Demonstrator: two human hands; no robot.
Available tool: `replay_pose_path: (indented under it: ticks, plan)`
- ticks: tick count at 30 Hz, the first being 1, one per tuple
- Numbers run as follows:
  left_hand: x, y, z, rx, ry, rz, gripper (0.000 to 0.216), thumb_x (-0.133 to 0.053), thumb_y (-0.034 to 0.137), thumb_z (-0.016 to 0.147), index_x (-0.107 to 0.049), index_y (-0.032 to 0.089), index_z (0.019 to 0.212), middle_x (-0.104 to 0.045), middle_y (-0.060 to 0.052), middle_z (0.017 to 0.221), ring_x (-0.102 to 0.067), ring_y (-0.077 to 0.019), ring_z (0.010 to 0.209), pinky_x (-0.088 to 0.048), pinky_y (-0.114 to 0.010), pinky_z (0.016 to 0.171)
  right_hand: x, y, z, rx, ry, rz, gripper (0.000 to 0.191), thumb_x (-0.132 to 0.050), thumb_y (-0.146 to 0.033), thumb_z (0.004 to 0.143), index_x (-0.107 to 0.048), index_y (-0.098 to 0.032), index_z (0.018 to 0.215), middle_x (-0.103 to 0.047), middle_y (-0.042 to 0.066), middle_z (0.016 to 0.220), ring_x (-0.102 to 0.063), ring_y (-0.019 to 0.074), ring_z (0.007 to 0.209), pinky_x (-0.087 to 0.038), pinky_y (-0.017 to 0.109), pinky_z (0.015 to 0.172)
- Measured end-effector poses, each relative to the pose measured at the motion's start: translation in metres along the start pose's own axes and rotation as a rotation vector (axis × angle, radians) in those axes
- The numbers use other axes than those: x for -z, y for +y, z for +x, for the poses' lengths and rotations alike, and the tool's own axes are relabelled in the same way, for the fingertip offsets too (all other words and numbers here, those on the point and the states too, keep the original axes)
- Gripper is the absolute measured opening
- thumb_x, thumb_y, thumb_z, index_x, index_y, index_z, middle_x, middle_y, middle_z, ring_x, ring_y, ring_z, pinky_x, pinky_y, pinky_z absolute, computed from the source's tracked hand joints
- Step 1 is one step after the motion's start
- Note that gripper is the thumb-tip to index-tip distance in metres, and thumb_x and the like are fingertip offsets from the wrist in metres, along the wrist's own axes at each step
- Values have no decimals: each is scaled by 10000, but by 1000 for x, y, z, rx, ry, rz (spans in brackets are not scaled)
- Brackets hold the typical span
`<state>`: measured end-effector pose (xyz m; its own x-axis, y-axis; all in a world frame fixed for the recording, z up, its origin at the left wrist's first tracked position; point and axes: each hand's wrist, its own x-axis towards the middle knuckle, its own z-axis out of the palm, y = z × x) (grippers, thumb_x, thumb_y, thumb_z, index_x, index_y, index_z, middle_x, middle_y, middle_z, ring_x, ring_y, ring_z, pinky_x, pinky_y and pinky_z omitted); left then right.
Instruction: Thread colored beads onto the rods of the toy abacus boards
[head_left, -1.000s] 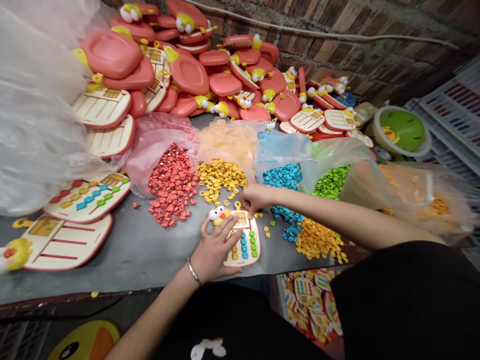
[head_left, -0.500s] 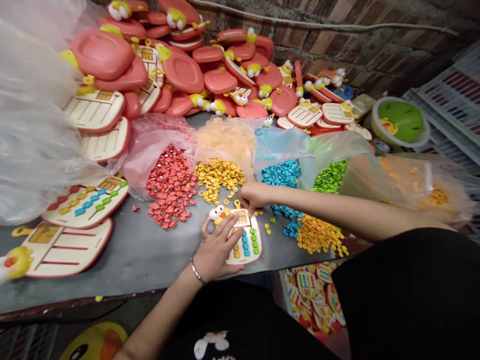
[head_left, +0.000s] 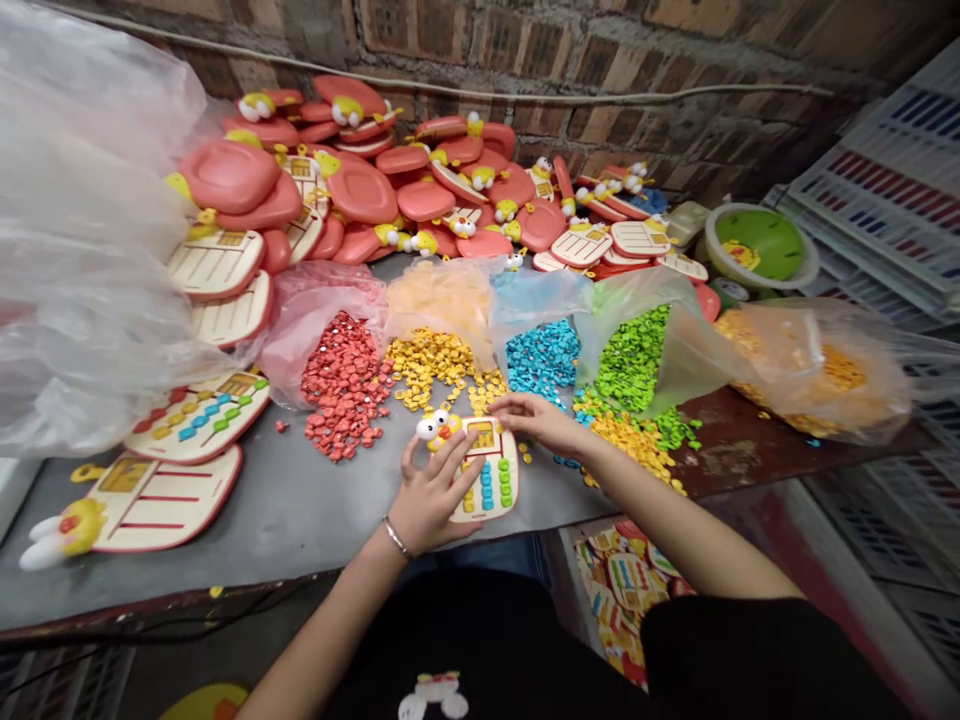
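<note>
A duck-headed toy board point(head_left: 493, 508), cream with a red rim, lies face up on the grey table. Columns of yellow, blue point(head_left: 487, 485) and green beads point(head_left: 506, 483) show on it; its left part is hidden under my left hand point(head_left: 435, 490). That hand holds the board from the left, fingers spread over its face and thumb by the near edge. At the upper right corner, my right hand point(head_left: 541, 422) hovers with fingers stretched out and slightly apart, no piece visible in them. The duck's head point(head_left: 439, 428) points away to the upper left.
Behind the board spill heaps of red point(head_left: 345, 385), yellow point(head_left: 429, 362), blue point(head_left: 544, 355), green point(head_left: 634, 355) and orange pieces point(head_left: 634, 445). Stacked boards point(head_left: 360, 190) line the brick wall. Two boards point(head_left: 161, 500) lie at left beside a large plastic bag point(head_left: 82, 250).
My right hand has gone from a closed pinch at the board's top to stretched fingers by its right corner. My left hand stays on the board. The camera view has shifted.
</note>
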<state>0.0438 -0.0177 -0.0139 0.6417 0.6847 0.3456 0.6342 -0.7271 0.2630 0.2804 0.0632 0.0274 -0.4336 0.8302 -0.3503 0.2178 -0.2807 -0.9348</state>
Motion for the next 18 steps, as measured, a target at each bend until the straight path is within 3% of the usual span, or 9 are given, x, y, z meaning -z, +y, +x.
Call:
replay_pose_path:
  ticks: [4, 7, 11, 14, 18]
  plan:
    - [-2, 0, -1, -28, 19, 36, 709, -571, 622, 817, -470, 243, 1408, -414, -145, 1488, -360, -338, 1377, 56, -558, 1139, -17, 11, -10, -14, -50, -10, 552, -644, -632, 756, -655, -139, 1004, -685, 49, 880, -625, 192, 816, -507, 285, 695]
    - [-1, 0, -4, -49, 61, 68, 722, -572, 627, 811, -458, 254, 1419, -408, -148, 1493, -329, -337, 1393, 39, -551, 1139, -31, 18, -17, 67, 91, -28, 581, -573, -680, 780, -654, -150, 1002, -682, 61, 892, -628, 212, 813, -514, 303, 693]
    - [2, 0, -7, -106, 129, 131, 717, -595, 605, 793, -459, 282, 1419, -400, -152, 1497, -247, -325, 1427, -47, -529, 1139, -48, 20, -36, 198, 288, -154, 492, -453, -625, 882, -663, -200, 1015, -684, 81, 992, -634, 245, 917, -517, 348, 825]
    - [3, 1, -9, -148, 153, 166, 703, -602, 610, 774, -469, 329, 1405, -415, -123, 1494, -227, -317, 1429, -79, -527, 1132, -56, 19, -52, 225, 351, -281, 463, -369, -568, 937, -650, -234, 1092, -684, 88, 1045, -632, 268, 998, -510, 364, 885]
    - [1, 3, -10, -96, 80, 205, 709, -642, 639, 723, -521, 354, 1360, -391, -87, 1514, -222, -321, 1426, -142, -483, 1126, -61, 19, -59, 231, 407, -427, 520, -247, -565, 950, -632, -273, 1143, -684, 102, 1035, -635, 304, 1024, -531, 391, 850]
